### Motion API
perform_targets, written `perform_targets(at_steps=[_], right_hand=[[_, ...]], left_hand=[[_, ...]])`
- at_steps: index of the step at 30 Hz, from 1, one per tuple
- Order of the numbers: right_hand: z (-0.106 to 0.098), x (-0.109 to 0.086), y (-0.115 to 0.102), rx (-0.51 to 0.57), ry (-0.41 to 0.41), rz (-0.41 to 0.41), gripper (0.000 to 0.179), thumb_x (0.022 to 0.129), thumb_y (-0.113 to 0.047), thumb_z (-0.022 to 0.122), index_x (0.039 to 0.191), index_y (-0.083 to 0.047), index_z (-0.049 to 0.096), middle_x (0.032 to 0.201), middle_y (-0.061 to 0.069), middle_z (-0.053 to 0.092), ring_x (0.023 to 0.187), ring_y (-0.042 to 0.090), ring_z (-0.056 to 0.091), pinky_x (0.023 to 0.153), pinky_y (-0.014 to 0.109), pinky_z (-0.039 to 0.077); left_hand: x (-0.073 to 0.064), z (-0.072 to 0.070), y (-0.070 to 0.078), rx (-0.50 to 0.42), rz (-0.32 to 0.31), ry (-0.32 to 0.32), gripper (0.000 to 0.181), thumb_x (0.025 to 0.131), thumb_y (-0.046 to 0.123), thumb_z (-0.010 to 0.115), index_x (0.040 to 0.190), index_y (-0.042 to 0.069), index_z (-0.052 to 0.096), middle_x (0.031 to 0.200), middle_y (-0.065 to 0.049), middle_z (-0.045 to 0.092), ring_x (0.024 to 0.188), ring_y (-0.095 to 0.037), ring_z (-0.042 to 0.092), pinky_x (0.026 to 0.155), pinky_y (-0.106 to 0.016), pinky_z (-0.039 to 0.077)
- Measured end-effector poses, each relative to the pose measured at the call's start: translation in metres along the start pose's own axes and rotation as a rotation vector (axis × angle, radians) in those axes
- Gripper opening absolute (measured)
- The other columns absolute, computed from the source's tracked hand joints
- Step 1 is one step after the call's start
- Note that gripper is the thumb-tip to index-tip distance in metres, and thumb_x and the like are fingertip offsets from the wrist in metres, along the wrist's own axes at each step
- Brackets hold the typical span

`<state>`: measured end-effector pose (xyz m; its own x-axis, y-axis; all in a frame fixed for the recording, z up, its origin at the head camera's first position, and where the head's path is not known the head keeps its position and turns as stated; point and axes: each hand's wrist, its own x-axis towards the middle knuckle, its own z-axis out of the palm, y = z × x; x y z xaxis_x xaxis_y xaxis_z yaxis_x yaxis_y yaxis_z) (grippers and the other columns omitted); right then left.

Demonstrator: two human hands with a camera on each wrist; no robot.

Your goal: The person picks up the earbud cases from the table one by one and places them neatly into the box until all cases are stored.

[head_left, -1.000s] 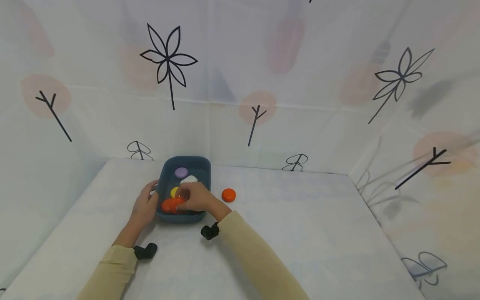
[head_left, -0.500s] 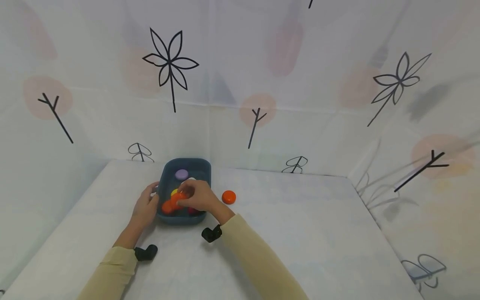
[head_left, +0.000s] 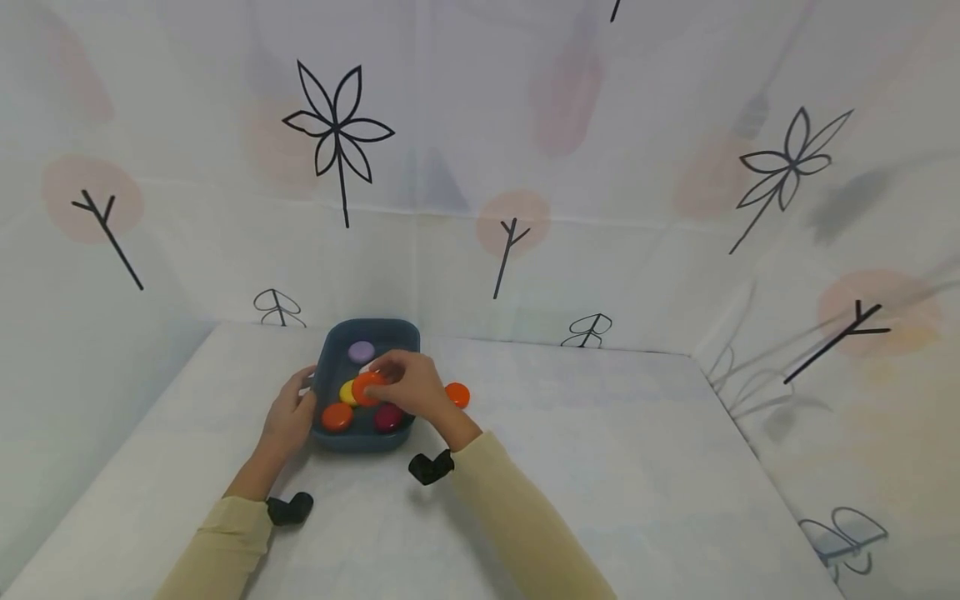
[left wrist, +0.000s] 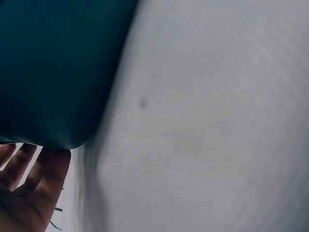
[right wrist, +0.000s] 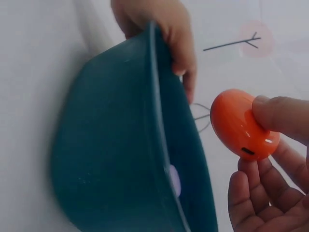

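White cloth backdrop printed with black line plants and pale blotches (head_left: 442, 108): walls in the back and both sides, with soft creases and shadows.
Flat white table (head_left: 600, 467): meets the cloth behind; its box stands towards that far edge.
Deep blue-green box with rounded corners (head_left: 397, 335): upright; a knuckle catching its rim could shove it.
Bare left hand (head_left: 291, 412): fingers fairly straight against the box's left wall, a touch perhaps too light to steady it.
Bare right hand (head_left: 422, 387): pinches one piece between thumb and fingertips.
Glossy orange rounded piece with a dark slot (head_left: 366, 389): in that pinch, above the box; its smooth curve could slip.
Loose glossy orange disc (head_left: 458, 395): on the table, just right of the box; the nearby right wrist could nudge it.
Rounded purple (head_left: 361, 352), yellow (head_left: 347, 393), red-orange (head_left: 337, 417) and dark red (head_left: 387, 418) pieces: inside the box.
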<state>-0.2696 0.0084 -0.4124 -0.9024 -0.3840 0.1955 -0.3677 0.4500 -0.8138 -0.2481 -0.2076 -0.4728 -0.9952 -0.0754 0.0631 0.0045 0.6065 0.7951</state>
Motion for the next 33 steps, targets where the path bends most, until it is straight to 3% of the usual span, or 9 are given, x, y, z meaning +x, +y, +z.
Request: perform_targets(at_steps=[11, 24, 33], right_hand=[[-0.021, -0.006, 0.004, 0.066, 0.03, 0.032, 0.026, 0.071, -0.028, 0.07, 0.095, -0.023, 0.062, 0.088, -0.01, 0.062, 0.077, 0.006, 0.058, 0.066, 0.021, 0.05], [-0.051, -0.012, 0.02, -0.025, 0.108, 0.057, 0.024, 0.071, -0.026, 0.069, 0.093, -0.022, 0.062, 0.086, -0.007, 0.063, 0.075, 0.009, 0.057, 0.067, 0.023, 0.049], [-0.066, -0.018, 0.039, -0.081, 0.132, 0.123, 0.022, 0.072, -0.03, 0.067, 0.092, -0.024, 0.062, 0.087, -0.007, 0.061, 0.077, 0.011, 0.056, 0.066, 0.024, 0.048]], left_hand=[[-0.001, 0.002, -0.002, -0.008, -0.019, 0.001, 0.05, 0.091, 0.025, 0.023, 0.139, 0.014, 0.02, 0.139, -0.016, 0.03, 0.119, -0.037, 0.036, 0.095, -0.054, 0.032], [0.001, 0.003, 0.001, 0.004, -0.026, 0.003, 0.05, 0.091, 0.026, 0.022, 0.139, 0.015, 0.02, 0.138, -0.015, 0.03, 0.12, -0.036, 0.036, 0.097, -0.054, 0.031], [0.0, 0.0, 0.002, 0.014, -0.041, 0.005, 0.05, 0.091, 0.025, 0.022, 0.14, 0.016, 0.019, 0.138, -0.016, 0.03, 0.121, -0.037, 0.035, 0.097, -0.054, 0.031]])
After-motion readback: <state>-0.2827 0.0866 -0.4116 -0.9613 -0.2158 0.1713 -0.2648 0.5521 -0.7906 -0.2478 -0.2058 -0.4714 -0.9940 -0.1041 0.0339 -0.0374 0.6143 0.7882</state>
